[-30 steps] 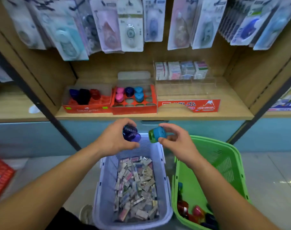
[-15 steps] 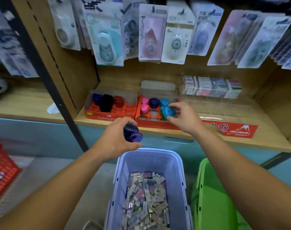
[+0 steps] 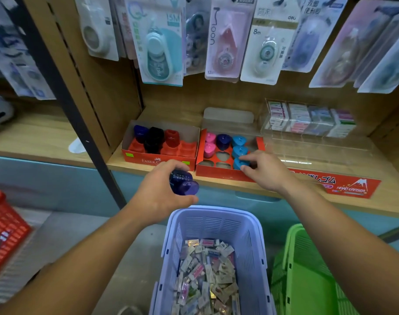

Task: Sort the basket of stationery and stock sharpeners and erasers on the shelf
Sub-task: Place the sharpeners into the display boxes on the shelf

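My left hand (image 3: 157, 189) grips a dark purple sharpener (image 3: 183, 184) in front of the shelf edge, above the lilac basket (image 3: 213, 221). My right hand (image 3: 265, 170) pinches a blue sharpener (image 3: 239, 163) that sits in the front right slot of the red slotted display box (image 3: 225, 175). That box also holds pink, dark blue and two more blue sharpeners. A second red box (image 3: 157, 159) to its left holds blue, black and red sharpeners. The lilac basket is full of small wrapped erasers (image 3: 207, 276).
A green basket (image 3: 307, 269) stands to the right of the lilac one, a red basket (image 3: 3, 228) at far left. A clear acrylic tray (image 3: 316, 144) with stacked eraser packs sits on the wooden shelf (image 3: 387, 201). Correction-tape packs (image 3: 162, 42) hang above.
My right hand carried the blue sharpener from over the baskets up to the slotted box and set it into the front slot. My left hand rose slightly with the purple sharpener. The view moved closer to the shelf.
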Demonstrator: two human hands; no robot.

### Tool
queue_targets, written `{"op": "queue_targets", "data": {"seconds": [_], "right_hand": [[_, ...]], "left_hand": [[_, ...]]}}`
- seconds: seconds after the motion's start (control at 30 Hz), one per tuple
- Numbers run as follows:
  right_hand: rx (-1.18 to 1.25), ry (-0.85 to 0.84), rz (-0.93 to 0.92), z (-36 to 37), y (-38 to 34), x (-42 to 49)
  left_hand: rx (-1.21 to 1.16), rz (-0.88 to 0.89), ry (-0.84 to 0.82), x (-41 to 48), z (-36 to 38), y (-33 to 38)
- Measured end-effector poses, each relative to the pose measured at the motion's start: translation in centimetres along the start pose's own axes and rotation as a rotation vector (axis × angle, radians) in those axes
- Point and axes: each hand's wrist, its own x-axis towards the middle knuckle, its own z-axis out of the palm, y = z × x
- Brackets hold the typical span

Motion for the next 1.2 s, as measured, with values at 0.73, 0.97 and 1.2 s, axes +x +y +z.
{"op": "queue_targets", "data": {"seconds": [0.73, 0.97, 1.2], "right_hand": [[0.940, -0.120, -0.059, 1.3, -11.2, -5.3], [0.929, -0.074, -0.027, 1.1, -10.5, -4.5], [1.005, -0.001, 0.025, 0.8, -11.0, -2.4]], "left_hand": [[-0.220, -0.002, 0.005, -0.3, -0.1, 0.4], [-0.234, -0.054, 0.044, -0.1, -1.2, -0.1], [-0.189, -0.037, 0.061, -0.1, -2.4, -1.6]]}}
